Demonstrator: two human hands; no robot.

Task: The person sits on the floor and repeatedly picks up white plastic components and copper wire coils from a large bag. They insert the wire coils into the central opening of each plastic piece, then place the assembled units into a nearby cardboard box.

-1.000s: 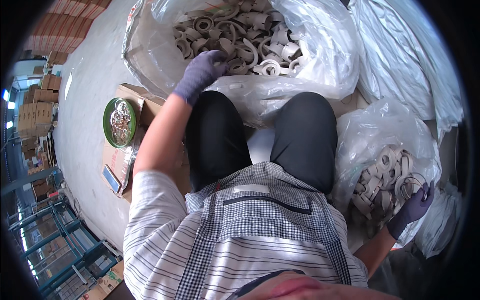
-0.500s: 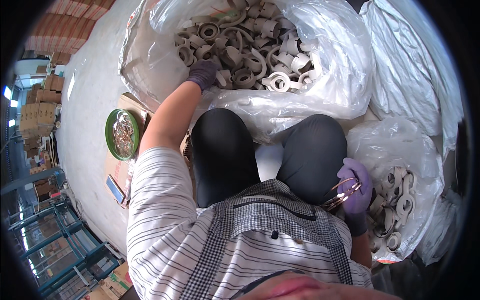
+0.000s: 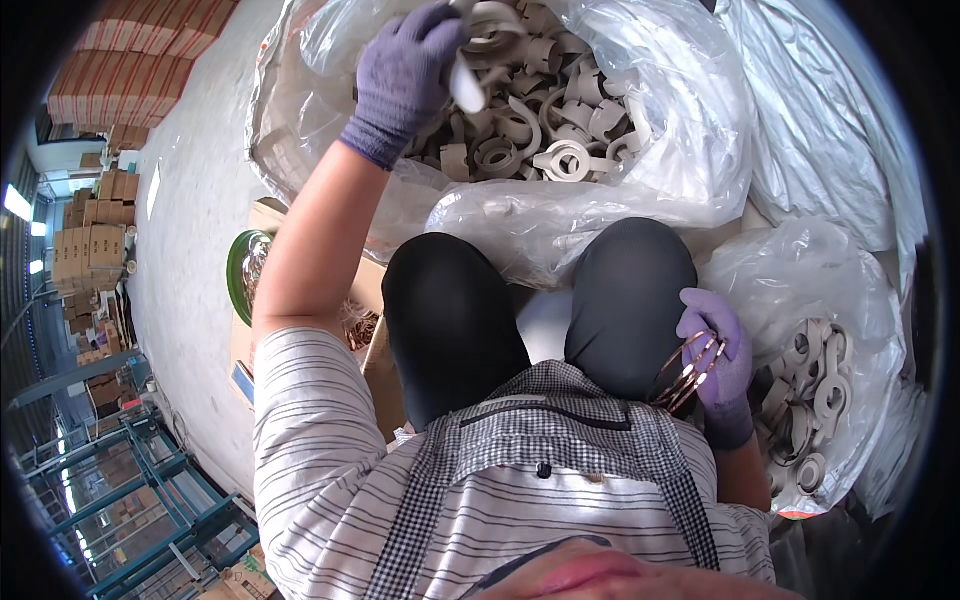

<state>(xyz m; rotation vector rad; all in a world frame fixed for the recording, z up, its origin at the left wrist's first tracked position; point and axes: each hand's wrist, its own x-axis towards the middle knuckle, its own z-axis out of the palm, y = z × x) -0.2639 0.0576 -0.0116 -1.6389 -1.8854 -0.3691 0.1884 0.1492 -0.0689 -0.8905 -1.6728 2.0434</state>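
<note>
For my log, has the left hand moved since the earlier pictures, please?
Yes: the left hand has moved toward the far side of the large bag.

We see purple knit gloves (image 3: 398, 100) on the left hand (image 3: 408, 78) and right hand (image 3: 720, 350). At the left fingers (image 3: 440, 32) is a blurred pale-beige part (image 3: 467, 88), with greyish-beige ring-shaped parts (image 3: 566, 161) to their right. The right fingers (image 3: 698, 320) hold coppery-brown wire loops (image 3: 688, 372); left of them we find black cloth trousers (image 3: 450, 320) and a black-and-white checked apron (image 3: 500, 440).

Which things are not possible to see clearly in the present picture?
All in the head view:
pale piece at left grip: blurred
green bowl: right part behind left forearm
coppery loops: overlapping, too thin to count
large plastic bag: far end cut off by upper edge
</note>
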